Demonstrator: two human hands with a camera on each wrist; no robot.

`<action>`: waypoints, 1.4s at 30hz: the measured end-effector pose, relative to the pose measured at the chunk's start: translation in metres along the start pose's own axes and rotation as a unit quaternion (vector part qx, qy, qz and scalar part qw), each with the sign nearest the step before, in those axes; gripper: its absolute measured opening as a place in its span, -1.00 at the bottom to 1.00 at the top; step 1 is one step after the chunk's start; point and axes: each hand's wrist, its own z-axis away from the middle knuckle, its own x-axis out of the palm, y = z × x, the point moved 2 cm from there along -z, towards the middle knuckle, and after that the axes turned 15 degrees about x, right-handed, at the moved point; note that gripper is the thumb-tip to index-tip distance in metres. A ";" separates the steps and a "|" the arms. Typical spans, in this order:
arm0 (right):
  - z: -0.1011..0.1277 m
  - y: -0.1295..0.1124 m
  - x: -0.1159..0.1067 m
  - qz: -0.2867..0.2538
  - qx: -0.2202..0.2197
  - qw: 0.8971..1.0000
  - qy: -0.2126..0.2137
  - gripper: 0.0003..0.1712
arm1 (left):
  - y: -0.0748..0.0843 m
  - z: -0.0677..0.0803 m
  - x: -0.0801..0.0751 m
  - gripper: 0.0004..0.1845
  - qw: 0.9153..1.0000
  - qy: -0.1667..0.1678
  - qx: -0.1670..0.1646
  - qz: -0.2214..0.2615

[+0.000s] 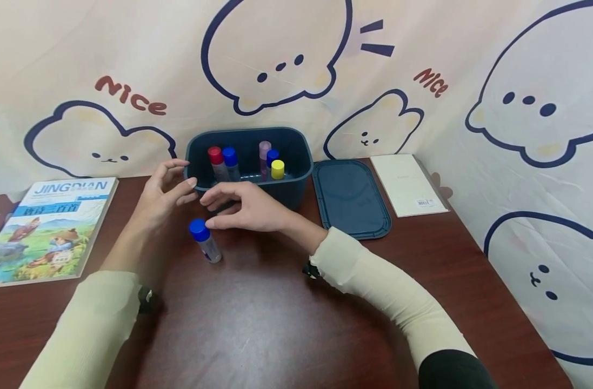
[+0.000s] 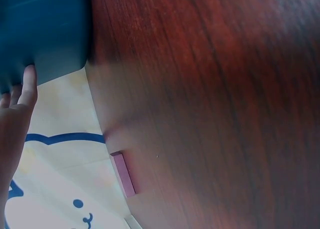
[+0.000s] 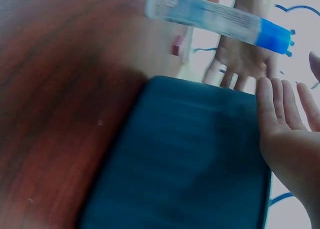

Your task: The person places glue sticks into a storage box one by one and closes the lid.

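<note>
A clear tube with a blue cap (image 1: 205, 241) stands upright on the table, in front of a dark blue bin (image 1: 288, 190). My right hand (image 1: 250, 208) hovers just beyond it, thumb tip near the cap in the head view. In the right wrist view its fingers (image 3: 280, 101) are extended with nothing between them and overlap the bin's top edge. My left hand (image 1: 162, 189) is at the bin's left end, fingertips on its wall. Inside the bin stand capped tubes: a red-capped one (image 1: 215, 156), blue-capped ones (image 1: 230, 158), a pinkish one (image 1: 264, 148) and a yellow-capped one (image 1: 278, 169).
A flat dark blue lid (image 1: 352, 199) lies right of the bin, with a white book (image 1: 408, 183) beyond it. A colourful book (image 1: 48, 232) lies at the left. Near the wall is a small pink block (image 2: 124, 174). A printed cloth wall (image 1: 286, 48) stands behind the bin.
</note>
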 end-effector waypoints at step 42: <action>-0.004 0.006 0.017 0.057 -0.002 0.998 0.040 -0.54 | 0.001 0.000 -0.001 -0.53 1.000 -0.013 -0.001 -0.019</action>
